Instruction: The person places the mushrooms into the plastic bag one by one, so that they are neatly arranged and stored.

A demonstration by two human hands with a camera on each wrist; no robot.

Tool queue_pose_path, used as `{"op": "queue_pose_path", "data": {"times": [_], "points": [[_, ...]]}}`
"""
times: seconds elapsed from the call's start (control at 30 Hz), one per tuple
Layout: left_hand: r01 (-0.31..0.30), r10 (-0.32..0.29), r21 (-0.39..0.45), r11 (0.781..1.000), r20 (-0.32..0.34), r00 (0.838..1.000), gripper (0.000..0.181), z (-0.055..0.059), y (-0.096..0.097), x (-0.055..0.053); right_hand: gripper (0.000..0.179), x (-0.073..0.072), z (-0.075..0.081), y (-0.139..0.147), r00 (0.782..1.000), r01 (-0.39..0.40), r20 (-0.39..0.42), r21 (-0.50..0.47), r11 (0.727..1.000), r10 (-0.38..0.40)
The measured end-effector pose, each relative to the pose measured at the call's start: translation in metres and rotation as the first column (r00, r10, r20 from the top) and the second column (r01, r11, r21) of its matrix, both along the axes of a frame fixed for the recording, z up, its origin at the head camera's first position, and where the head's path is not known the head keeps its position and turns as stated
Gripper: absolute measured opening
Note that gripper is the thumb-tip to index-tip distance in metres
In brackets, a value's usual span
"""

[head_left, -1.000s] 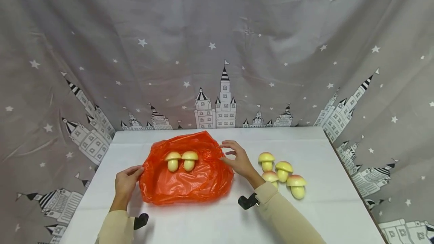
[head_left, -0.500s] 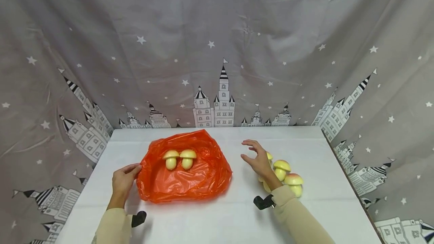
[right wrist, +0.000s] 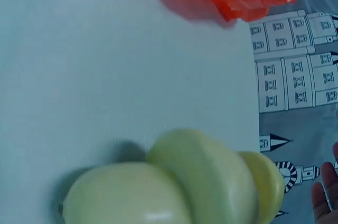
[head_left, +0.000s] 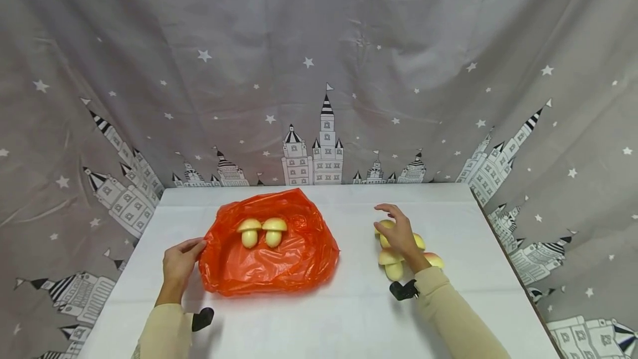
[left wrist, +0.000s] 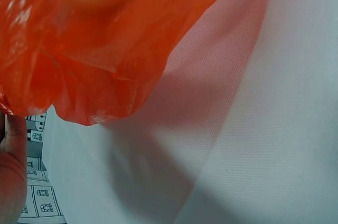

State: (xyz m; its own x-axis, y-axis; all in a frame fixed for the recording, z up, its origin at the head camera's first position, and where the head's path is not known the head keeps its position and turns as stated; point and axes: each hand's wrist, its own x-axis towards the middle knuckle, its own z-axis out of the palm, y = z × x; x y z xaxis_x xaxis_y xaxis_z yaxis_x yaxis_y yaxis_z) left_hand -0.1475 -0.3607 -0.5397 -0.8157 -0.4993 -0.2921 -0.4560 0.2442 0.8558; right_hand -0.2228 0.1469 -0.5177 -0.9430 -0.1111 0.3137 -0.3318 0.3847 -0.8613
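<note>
An orange-red plastic bag [head_left: 279, 273] lies with its mouth spread on the table. Inside it, two toy mushrooms with yellow caps [head_left: 249, 231] sit side by side. My left hand [head_left: 178, 265] pinches the bag's left edge between thumb and fingers; in the left wrist view only part of that hand [left wrist: 13, 166] shows beside the bag. Over to the right, my right hand [head_left: 400, 235] hovers above several more toy mushrooms [head_left: 392, 263], fingers bent but apart, holding nothing. It partly hides them. One pale mushroom [right wrist: 203, 182] fills the bottom of the right wrist view.
The white-covered table [head_left: 309, 326] ends at a grey curtain [head_left: 309, 98] printed with castles and stars, which surrounds it at the back and sides. A stretch of white tabletop separates the bag from the mushrooms on the right.
My right hand has moved from beside the bag's right edge rightward to over the loose mushrooms. The left hand stays pinching the bag's left edge.
</note>
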Motion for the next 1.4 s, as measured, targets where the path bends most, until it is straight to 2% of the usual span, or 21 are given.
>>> {"op": "queue_pose_path", "data": {"times": [0.13, 0.3, 0.5, 0.63, 0.77, 0.93, 1.03, 1.17, 1.27, 1.3, 1.4], "points": [[-0.001, 0.0, 0.031, 1.0, 0.021, 1.0, 0.05, 0.023, 0.014, 0.007, 0.038, -0.001, -0.001, 0.008, 0.999, 0.011, 0.04, 0.051, 0.999, -0.013], [0.018, -0.02, 0.042, 0.999, 0.036, 0.999, 0.051, 0.031, 0.018, 0.009, 0.04, -0.004, -0.002, 0.019, 0.997, -0.001, 0.081, 0.114, 0.993, -0.009], [0.002, -0.003, 0.04, 0.999, 0.026, 1.0, 0.049, 0.028, 0.018, 0.01, 0.043, -0.006, -0.004, 0.027, 0.994, -0.025, 0.106, 0.163, 0.986, 0.007], [-0.025, 0.025, 0.006, 1.0, 0.025, 0.999, 0.047, 0.025, 0.018, 0.009, 0.045, -0.007, -0.006, 0.029, 0.989, -0.046, 0.147, 0.189, 0.981, 0.018], [0.004, -0.004, 0.022, 1.0, 0.017, 1.0, 0.049, 0.024, 0.015, 0.009, 0.046, -0.006, -0.009, 0.032, 0.98, -0.081, 0.196, 0.205, 0.975, 0.04], [0.0, -0.001, 0.039, 0.999, 0.023, 1.0, 0.052, 0.008, 0.005, 0.003, 0.046, -0.008, -0.01, 0.035, 0.97, -0.107, 0.239, 0.219, 0.97, 0.053], [-0.025, 0.024, 0.037, 0.999, 0.023, 0.999, 0.051, 0.002, 0.003, 0.002, 0.047, -0.01, -0.009, 0.036, 0.96, -0.113, 0.277, 0.241, 0.964, 0.043], [-0.014, 0.014, 0.035, 0.999, 0.021, 1.0, 0.049, 0.011, 0.011, 0.006, 0.049, -0.012, -0.01, 0.036, 0.951, -0.115, 0.307, 0.295, 0.949, 0.02], [0.012, -0.013, 0.044, 0.999, 0.019, 1.0, 0.049, 0.02, 0.017, 0.009, 0.049, -0.014, -0.011, 0.036, 0.953, -0.108, 0.304, 0.329, 0.938, 0.003], [0.014, -0.015, 0.047, 0.999, 0.019, 1.0, 0.049, 0.021, 0.017, 0.01, 0.048, -0.014, -0.012, 0.036, 0.954, -0.109, 0.3, 0.34, 0.934, 0.003], [0.007, -0.008, 0.029, 1.0, 0.016, 1.0, 0.052, 0.01, 0.009, 0.007, 0.046, -0.016, -0.013, 0.033, 0.954, -0.114, 0.301, 0.358, 0.927, 0.001]]}}
